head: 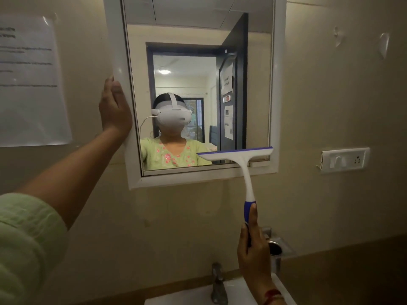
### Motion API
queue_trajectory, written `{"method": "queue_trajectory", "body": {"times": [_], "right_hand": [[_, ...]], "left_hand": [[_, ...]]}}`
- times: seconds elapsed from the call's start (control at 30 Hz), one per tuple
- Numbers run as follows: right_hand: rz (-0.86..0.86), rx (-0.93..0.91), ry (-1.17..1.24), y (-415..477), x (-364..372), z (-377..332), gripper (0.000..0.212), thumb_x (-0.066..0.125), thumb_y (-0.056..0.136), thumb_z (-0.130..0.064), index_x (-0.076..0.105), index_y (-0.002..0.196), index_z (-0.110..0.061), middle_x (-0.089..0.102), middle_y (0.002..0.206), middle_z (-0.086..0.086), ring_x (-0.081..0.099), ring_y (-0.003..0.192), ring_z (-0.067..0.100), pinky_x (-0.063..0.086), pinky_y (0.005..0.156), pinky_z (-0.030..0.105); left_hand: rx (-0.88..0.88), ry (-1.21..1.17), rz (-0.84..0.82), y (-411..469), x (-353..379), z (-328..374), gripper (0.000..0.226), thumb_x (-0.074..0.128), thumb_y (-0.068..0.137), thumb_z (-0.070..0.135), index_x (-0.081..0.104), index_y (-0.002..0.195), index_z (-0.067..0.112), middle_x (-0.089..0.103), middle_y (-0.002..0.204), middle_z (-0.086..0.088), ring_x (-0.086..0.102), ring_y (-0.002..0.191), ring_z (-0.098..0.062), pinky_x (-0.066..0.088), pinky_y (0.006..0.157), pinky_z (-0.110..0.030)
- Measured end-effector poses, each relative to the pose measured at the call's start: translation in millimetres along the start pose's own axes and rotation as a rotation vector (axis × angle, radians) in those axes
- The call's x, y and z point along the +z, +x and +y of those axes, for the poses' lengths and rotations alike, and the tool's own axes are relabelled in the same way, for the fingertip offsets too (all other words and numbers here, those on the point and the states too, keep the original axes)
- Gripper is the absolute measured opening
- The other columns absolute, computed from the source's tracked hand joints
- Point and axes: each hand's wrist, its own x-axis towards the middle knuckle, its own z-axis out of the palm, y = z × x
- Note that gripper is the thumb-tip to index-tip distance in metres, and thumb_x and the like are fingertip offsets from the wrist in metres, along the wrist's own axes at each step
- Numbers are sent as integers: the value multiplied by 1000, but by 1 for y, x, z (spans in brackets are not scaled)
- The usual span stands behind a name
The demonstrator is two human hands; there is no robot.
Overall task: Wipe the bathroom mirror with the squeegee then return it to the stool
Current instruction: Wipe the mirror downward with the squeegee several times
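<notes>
squeegee (239,160) blade meets the mirror (198,51) above the right hand (255,249), fingers curled round its handle — left hand (115,108) fingers straight on the frame (117,51).

Dim beige wall (330,106), paper notice (28,80) left, white switch plate (344,160) right, tap (218,282) and basin (193,297) below.

On mirror (198,36) lower right, squeegee (236,155); below, tap (218,282), basin (180,297); left, notice (28,80).

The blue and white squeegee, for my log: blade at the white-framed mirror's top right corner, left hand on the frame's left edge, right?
No. Head view: the blade of the blue and white squeegee is at the bottom right corner of the white-framed mirror; the left hand is as stated.
</notes>
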Motion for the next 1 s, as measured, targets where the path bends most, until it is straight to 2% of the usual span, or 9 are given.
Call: {"method": "queue_trajectory", "body": {"times": [0.07, 0.17, 0.3, 0.43, 0.57, 0.73, 0.83, 0.93, 1.0], "right_hand": [[-38, 26, -4, -10, -1, 2, 64, 38, 93, -26, 4, 145, -39, 53, 74, -4, 46, 55, 6, 47, 55, 18], [-77, 39, 7, -21, -6, 3, 64, 39, 92, -25, 6, 145, -39, 60, 84, 5, 51, 57, 14, 51, 54, 36], [-83, 13, -5, -22, -15, 1, 64, 38, 92, -25, 5, 143, -45, 58, 77, 2, 48, 54, 8, 46, 52, 20], [-87, 36, -45, -22, -18, -3, 64, 41, 91, -20, 10, 145, -35, 58, 76, -1, 46, 53, 4, 43, 50, 11], [-116, 48, -59, -21, -25, -7, 60, 41, 92, -21, 12, 144, -30, 56, 73, 0, 44, 50, 4, 41, 48, 12], [-105, 21, 43, -21, -37, -17, 60, 43, 94, -18, 14, 144, -36, 48, 72, -7, 43, 52, 8, 40, 51, 11], [-130, -42, 82, -27, -46, -30, 56, 39, 96, -32, 11, 143, -42, 51, 78, -8, 48, 56, 7, 45, 54, 14], [-172, -69, 90, -29, -51, -44, 56, 35, 94, -39, 9, 144, -41, 51, 75, -13, 49, 54, 4, 44, 54, 10], [-198, -67, 106, -33, -53, -53, 55, 34, 94, -44, 10, 144, -39, 47, 75, -21, 51, 55, 3, 40, 52, 5]], "left_hand": [[4, 7, 4, 0, 0, -1, 46, 20, 101, 29, 34, 138, 7, 41, 143, -14, 37, 132, -22, 25, 103, -17], [13, 8, 12, 1, 0, -1, 46, 20, 100, 29, 39, 133, 3, 45, 138, -18, 41, 129, -26, 29, 107, -26], [9, 25, 24, 2, 1, -3, 46, 20, 100, 29, 40, 133, 4, 47, 137, -18, 42, 128, -25, 30, 105, -25], [7, 28, 3, 3, 0, -4, 48, 20, 99, 30, 42, 129, 0, 50, 131, -23, 46, 122, -32, 35, 104, -35], [-19, 41, -10, 2, 0, -2, 47, 20, 100, 31, 35, 137, 7, 42, 142, -15, 38, 131, -24, 26, 105, -21], [-68, 160, -99, 3, -8, 3, 49, 16, 99, 36, 27, 142, 14, 35, 145, -17, 33, 133, -30, 25, 109, -38], [-74, 288, -175, 6, -20, 8, 49, 17, 98, 41, 23, 143, 23, 23, 151, -12, 24, 137, -30, 19, 110, -48], [-42, 371, -227, 2, -36, 13, 46, 23, 97, 39, 21, 143, 30, 18, 153, -10, 20, 139, -29, 19, 109, -51], [-42, 340, -208, -15, -47, 10, 47, 27, 97, 33, 23, 143, 26, 20, 151, -11, 23, 137, -28, 22, 108, -47]]}}
